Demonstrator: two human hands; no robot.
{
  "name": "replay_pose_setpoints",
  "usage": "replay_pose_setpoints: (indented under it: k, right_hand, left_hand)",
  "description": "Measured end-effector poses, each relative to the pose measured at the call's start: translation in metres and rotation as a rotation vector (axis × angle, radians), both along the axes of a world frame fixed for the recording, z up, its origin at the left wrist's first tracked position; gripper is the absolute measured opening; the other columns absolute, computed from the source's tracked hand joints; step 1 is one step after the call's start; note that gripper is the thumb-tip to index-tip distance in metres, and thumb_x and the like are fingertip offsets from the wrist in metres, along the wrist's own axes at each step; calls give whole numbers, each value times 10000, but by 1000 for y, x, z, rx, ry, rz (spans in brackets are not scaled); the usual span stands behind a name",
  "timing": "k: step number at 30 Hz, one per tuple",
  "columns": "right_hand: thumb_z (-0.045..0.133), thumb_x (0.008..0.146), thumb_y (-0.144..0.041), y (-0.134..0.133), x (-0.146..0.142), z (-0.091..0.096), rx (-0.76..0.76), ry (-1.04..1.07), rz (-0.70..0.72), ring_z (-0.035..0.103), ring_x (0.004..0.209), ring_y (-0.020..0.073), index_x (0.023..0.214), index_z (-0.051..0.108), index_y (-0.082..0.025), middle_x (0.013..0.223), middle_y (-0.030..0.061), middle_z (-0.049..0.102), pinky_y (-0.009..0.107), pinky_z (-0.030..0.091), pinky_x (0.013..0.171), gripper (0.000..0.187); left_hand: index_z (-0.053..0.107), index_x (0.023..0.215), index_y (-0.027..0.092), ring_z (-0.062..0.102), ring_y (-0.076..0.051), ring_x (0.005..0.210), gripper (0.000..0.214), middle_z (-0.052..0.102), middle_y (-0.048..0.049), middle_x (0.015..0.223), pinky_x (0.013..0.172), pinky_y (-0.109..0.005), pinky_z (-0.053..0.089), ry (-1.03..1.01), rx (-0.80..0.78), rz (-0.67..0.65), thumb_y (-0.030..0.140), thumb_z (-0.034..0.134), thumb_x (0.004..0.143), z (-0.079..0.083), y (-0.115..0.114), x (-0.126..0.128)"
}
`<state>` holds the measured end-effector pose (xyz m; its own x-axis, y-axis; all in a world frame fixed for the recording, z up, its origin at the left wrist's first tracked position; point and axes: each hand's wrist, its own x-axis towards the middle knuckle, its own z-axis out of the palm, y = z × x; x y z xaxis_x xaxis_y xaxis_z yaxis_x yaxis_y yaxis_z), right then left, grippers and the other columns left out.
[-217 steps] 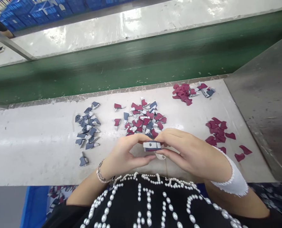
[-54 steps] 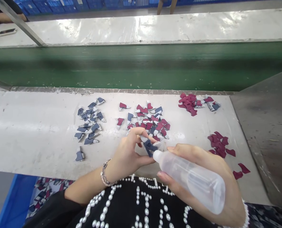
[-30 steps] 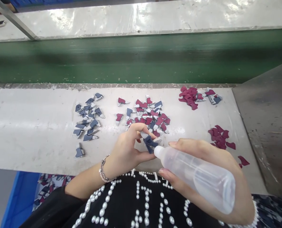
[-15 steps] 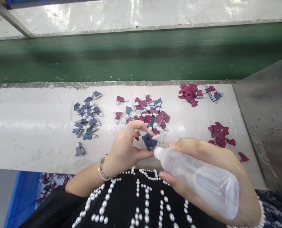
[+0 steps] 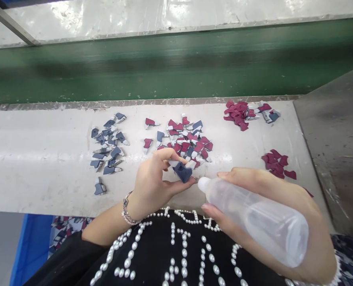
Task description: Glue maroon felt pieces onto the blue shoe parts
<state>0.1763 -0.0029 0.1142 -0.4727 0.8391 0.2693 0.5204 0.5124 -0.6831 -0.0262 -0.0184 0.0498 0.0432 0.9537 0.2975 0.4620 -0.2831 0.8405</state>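
Between thumb and fingers, my left hand (image 5: 154, 174) pinches a small dark blue and grey plastic part (image 5: 182, 171). My right hand (image 5: 271, 198) is wrapped round a translucent squeeze bottle (image 5: 259, 218), tilted so its white cap and thin tip point left at the part. A small gap seems to separate the tip from the blue piece; exact contact is hard to make out. Just beyond my left hand lies a mixed pile of maroon-and-grey and blue-and-grey parts (image 5: 191, 139).
Blue-and-grey parts (image 5: 107, 143) form a group on the left of the white worktop (image 5: 45, 159). Maroon pieces lie in two heaps, a far one (image 5: 237, 115) and a nearer one (image 5: 276, 163). A green belt (image 5: 164, 67) runs behind; a metal panel (image 5: 337, 151) bounds the right. A blue bin (image 5: 30, 246) stands lower left.
My right hand has drawn the bottle slightly right, away from the part. My left hand has turned the blue part and moved it a little left.
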Motion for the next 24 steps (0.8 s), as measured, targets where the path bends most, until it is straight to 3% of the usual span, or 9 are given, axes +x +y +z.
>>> replay_pose_setpoints:
  k: [5,10,16,20,24]
  right_hand:
    - [729,838,-385,0,1,1,11,-24,92,675,639,154,880,510,-299,795,-52,689,238,585,603,239]
    - [655,895,-416,3,-1,6,36,-22,-40,645,569,137,881,534,-306,737,-67,662,250,566,580,165]
    - [538,952,-524,5,-3,8,156,-86,-80,665,537,157,850,518,-290,674,-55,651,278,518,490,256]
    - [619,911,-486,4,-1,8,112,-122,-52,659,523,161,779,508,-276,628,-49,624,276,498,457,272]
    - [688,866,-427,2,1,6,95,-20,-105,662,568,156,924,579,-274,745,-37,683,271,540,551,197]
  left_hand:
    - [471,1055,245,717,-153,749,531,736,5,915,631,-281,537,-32,11,16,348,876,728,0,0,1]
    - [459,1064,251,722,-169,790,554,738,-2,925,637,-285,548,-73,-51,-5,311,886,717,1,-1,1]
    - [446,1059,244,727,-180,802,573,727,-9,912,645,-291,578,-131,-87,-34,294,894,705,4,0,1]
    - [444,1055,244,732,-184,800,572,722,-7,910,619,-280,579,-112,-64,-52,258,893,702,5,0,2]
    - [451,1060,244,744,-185,808,590,714,2,892,615,-270,587,-132,-39,-65,292,905,686,4,1,1]
